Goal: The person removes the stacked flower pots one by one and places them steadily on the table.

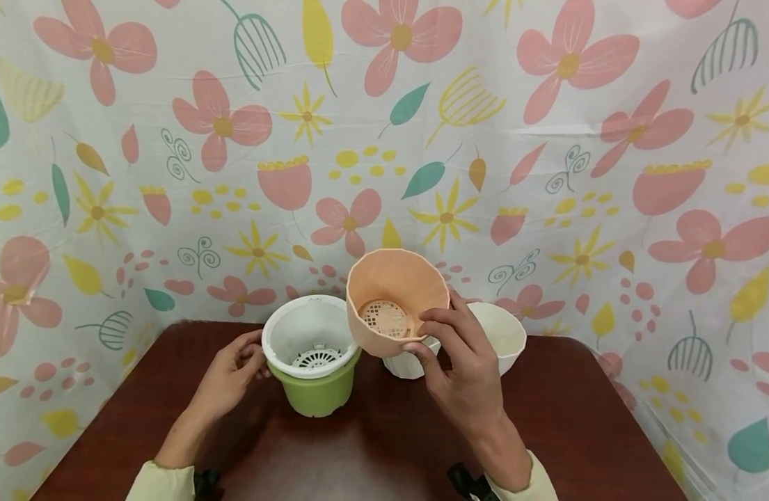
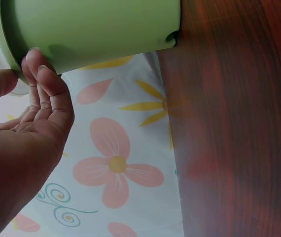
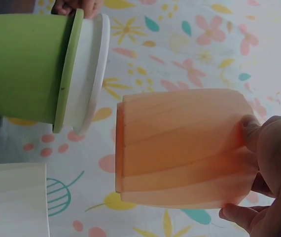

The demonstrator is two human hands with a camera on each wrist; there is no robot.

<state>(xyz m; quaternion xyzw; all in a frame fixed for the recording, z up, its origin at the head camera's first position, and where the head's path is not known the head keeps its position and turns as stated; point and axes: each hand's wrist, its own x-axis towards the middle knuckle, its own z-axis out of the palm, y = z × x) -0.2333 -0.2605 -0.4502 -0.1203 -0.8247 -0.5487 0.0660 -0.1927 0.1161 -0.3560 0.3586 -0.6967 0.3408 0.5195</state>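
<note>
My right hand (image 1: 462, 355) grips the rim of a peach flower pot (image 1: 374, 341), thumb outside. The pot is faceted, has a perforated base and is tilted so its inside shows in the head view. In the right wrist view its wall (image 3: 185, 153) is side-on, clear of the other pots. A white pot (image 1: 278, 327) with a slotted base sits inside a green pot (image 1: 318, 393), its rim standing above the green one. At the left side of this pair my left hand (image 1: 230, 372) pinches the green rim between thumb and fingers, seen in the left wrist view.
Behind the peach pot, partly hidden, stands a white faceted pot (image 1: 404, 366). A cream pot (image 1: 509, 337) stands to its right, behind my right hand. All rest on a dark reddish-brown table (image 1: 584, 417), with a flower-printed curtain (image 1: 384, 139) along its back and sides.
</note>
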